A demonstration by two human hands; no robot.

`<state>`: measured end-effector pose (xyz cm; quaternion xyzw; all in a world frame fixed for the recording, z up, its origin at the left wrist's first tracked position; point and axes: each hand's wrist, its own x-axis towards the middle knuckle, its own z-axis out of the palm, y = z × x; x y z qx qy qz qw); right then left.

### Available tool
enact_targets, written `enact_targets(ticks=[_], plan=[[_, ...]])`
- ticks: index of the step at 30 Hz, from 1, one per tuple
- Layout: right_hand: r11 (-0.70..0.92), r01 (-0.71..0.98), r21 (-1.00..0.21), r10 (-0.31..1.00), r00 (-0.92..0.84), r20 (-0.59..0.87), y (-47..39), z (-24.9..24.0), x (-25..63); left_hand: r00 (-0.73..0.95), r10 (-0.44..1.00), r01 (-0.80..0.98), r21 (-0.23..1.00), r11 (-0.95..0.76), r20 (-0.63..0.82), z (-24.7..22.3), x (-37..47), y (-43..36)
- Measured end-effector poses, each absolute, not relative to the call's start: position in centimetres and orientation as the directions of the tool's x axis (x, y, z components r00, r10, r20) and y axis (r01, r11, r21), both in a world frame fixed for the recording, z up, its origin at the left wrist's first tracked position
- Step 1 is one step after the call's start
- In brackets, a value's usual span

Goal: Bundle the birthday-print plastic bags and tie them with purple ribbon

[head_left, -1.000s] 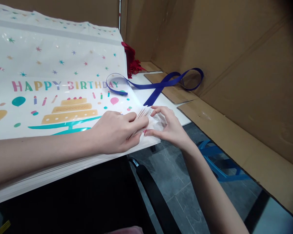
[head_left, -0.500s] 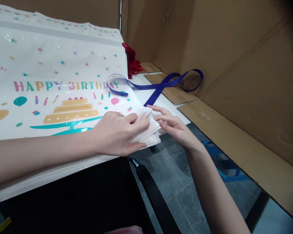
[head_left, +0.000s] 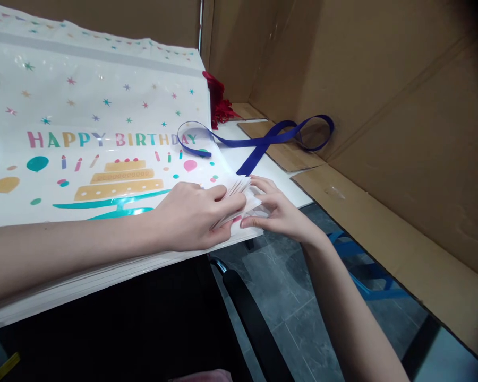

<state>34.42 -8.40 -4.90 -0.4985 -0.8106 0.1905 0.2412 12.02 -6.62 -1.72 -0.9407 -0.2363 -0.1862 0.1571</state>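
Observation:
A stack of white plastic sheets [head_left: 143, 116], printed with HAPPY BIRTHDAY, a cake, balloons and stars, lies on the left. My left hand [head_left: 195, 215] presses across the near right part of the stack, its fingers closed on the bunched sheet edges. Those layers fan out at the corner [head_left: 241, 185]. On the other side of that corner is my right hand [head_left: 282, 212], its thumb low on the sheets and its fingers curled around the edges. A blue ribbon [head_left: 258, 143] loops over the stack's right edge, one end just above my right fingers.
Red ribbon-like material [head_left: 219, 103] sits by the stack's far right edge. Cardboard walls [head_left: 374, 95] rise behind and to the right, with a cardboard strip [head_left: 362, 239] along the right side. A black chair armrest [head_left: 250, 318] stands below, above the grey tiled floor [head_left: 298, 297].
My right hand has moved slightly left and closer around the corner, its thumb now lower on the sheets. The left hand keeps its hold. The view has shifted slightly.

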Motion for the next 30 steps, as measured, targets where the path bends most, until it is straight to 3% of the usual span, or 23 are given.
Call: enact_targets(ticks=[9, 15, 19, 24, 30], plan=[[0.322, 0.706, -0.631, 0.927, -0.1, 0.361, -8.5, -5.6, 33.4, 0.827, 0.397, 0.501, -0.2, -0.842, 0.398, -1.8, 11.9, -6.5], [0.387, 0.588, -0.711, 0.921, -0.291, 0.26, -8.8, -4.7, 34.0, 0.839, 0.421, 0.502, -0.195, -0.842, 0.344, -1.5, 11.9, -6.6], [0.388, 0.549, -0.741, 0.915, -0.328, 0.236, -8.9, -4.3, 34.4, 0.844, 0.422, 0.504, -0.219, -0.836, 0.331, -1.3, 11.9, -6.7], [0.418, 0.583, -0.697, 0.904, -0.339, 0.259, -8.7, -4.7, 34.7, 0.835, 0.439, 0.518, -0.204, -0.831, 0.331, -1.4, 11.9, -6.7], [0.424, 0.722, -0.546, 0.905, -0.357, 0.231, -8.1, -4.7, 35.3, 0.803, 0.467, 0.534, -0.099, -0.84, 0.37, -1.5, 11.7, -6.5]])
